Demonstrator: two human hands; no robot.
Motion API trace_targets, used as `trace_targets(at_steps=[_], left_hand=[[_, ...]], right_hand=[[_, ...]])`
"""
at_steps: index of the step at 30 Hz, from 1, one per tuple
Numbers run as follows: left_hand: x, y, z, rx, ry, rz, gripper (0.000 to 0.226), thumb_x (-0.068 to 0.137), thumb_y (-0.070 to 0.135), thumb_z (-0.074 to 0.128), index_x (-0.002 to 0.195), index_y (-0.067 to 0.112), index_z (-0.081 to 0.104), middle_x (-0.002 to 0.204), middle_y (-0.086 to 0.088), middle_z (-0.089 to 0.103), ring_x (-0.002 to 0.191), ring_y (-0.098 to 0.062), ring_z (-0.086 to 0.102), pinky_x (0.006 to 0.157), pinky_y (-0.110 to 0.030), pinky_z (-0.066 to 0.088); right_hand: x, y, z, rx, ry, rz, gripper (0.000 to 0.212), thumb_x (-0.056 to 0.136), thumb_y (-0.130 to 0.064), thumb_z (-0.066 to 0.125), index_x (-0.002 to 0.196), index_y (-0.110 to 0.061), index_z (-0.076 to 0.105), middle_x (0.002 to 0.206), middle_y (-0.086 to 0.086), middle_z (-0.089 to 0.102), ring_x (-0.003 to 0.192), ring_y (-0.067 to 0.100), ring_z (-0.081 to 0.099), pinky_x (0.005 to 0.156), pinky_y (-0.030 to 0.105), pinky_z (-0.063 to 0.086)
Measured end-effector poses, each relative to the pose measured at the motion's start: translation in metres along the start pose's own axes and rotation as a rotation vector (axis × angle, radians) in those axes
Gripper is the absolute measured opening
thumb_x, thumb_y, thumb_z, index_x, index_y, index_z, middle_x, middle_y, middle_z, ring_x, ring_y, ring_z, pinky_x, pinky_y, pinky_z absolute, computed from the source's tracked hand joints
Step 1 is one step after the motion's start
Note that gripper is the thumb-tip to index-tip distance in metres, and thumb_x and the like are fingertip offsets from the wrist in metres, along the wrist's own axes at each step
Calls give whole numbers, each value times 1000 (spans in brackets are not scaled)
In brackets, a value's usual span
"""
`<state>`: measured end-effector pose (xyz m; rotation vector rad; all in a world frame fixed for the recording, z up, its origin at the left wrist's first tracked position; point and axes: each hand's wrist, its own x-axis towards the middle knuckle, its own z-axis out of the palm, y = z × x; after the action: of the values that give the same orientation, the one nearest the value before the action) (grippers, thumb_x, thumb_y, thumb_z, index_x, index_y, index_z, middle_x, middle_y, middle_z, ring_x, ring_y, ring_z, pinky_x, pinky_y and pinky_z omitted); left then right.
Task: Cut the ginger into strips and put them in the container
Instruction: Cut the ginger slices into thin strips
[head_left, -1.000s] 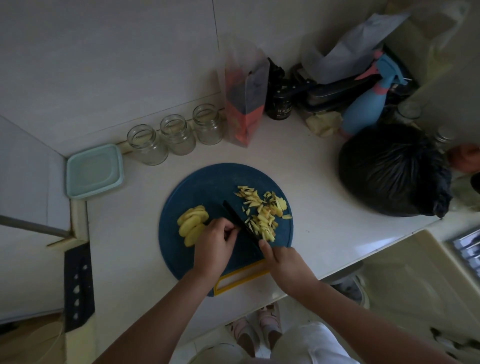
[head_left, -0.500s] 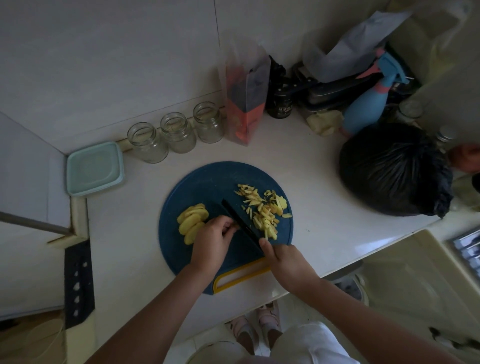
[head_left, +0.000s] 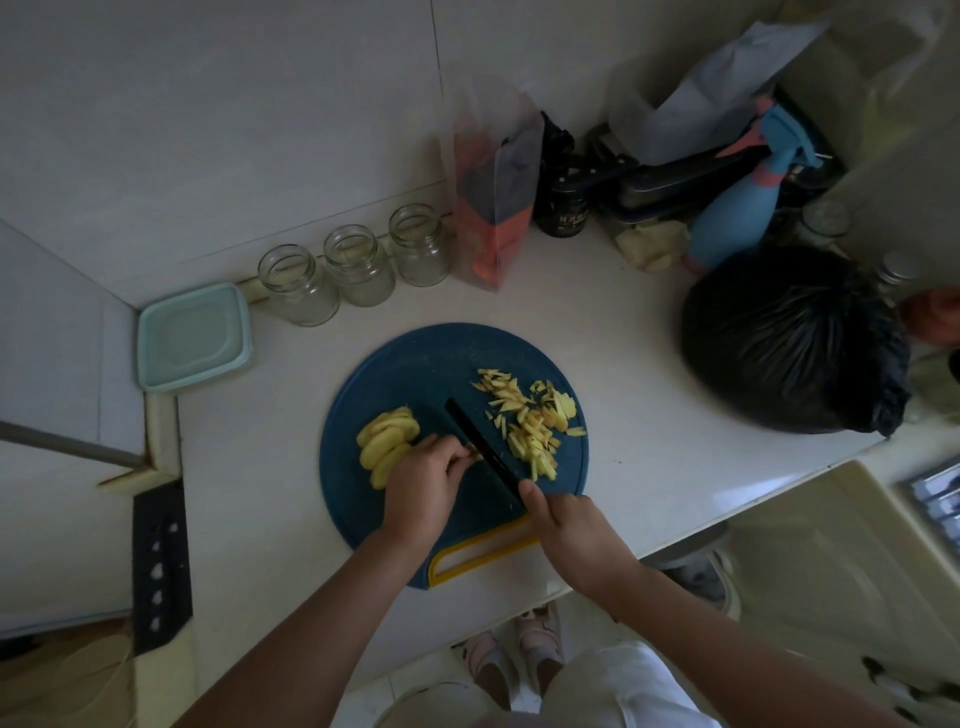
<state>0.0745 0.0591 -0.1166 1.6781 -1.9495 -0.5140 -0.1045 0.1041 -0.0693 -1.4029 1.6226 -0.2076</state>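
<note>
Pinching a ginger slice (head_left: 472, 457), left grip (head_left: 422, 486) curls tight; right grip (head_left: 566, 530) clasps the knife (head_left: 463, 422).

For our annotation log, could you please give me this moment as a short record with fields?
board: round blue cutting board on the white counter
left hand: pinches a ginger piece beside the blade
right hand: grips the black knife, blade on the board
uncut: ginger slices stacked left of the left hand
cut: ginger strips piled right of the blade
container: teal container at the counter's left edge, apart from the board
stage: cutting under way; strips lie on the board
</note>
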Motion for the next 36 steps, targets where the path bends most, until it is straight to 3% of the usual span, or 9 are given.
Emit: trace_targets(at_steps=[15, 23, 30, 36], left_hand=[[7, -5, -3, 33, -52, 100, 22, 69, 5, 81, 65, 11, 60, 64, -1, 60, 52, -14, 57, 46, -20, 37], [7, -10, -1, 2, -65, 98, 23, 69, 1, 79, 64, 10, 59, 63, -2, 61, 54, -13, 58, 51, -14, 35], [5, -10, -2, -67, -71, 82, 17, 67, 4, 82, 68, 8, 66, 67, -2, 67, 58, -5, 60, 54, -9, 41], [2, -11, -7, -51, -65, 122, 12, 72, 3, 78, 69, 7, 68, 65, -2, 63, 55, -8, 58, 51, -13, 41]], right_hand=[[3, -2, -1, -32, -49, -5, 56, 100, -50, 26, 57, -14, 30, 53, 1, 34, 49, 14, 33, 54, 26, 30], [22, -18, 18, -79, -20, 22, 59, 99, -53, 22, 57, -15, 40, 55, 2, 44, 52, 17, 44, 64, 36, 43], [26, -15, 10, 156, 15, 108, 60, 98, -56, 25, 61, -12, 46, 58, 3, 48, 50, 16, 49, 54, 30, 43], [16, -6, 3, 153, -22, 84, 63, 93, -61, 26, 66, -9, 47, 58, 7, 47, 50, 18, 46, 53, 34, 42]])
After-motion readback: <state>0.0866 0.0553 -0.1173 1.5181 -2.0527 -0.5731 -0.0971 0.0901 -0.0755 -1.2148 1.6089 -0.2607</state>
